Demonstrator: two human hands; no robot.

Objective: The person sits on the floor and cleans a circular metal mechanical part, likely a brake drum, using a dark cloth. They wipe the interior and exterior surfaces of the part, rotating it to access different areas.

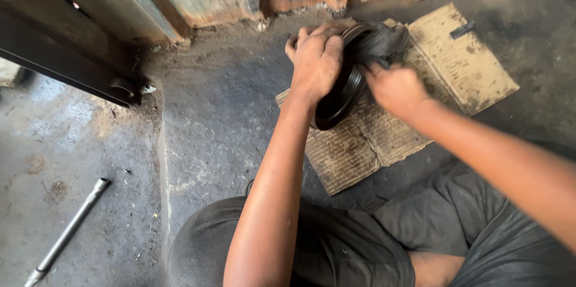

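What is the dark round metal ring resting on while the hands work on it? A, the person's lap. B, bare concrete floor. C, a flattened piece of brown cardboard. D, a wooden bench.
C: the dark round metal ring, steadied on edge by the left hand, stands on the flattened brown cardboard sheet laid over the floor.

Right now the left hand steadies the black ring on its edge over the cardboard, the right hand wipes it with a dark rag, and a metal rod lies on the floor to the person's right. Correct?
Not quite. The head view shows the metal rod on the floor to the person's left, not right. The rest holds: the left hand steadies the black ring on its edge over the cardboard, while the right hand works a dark rag on it.
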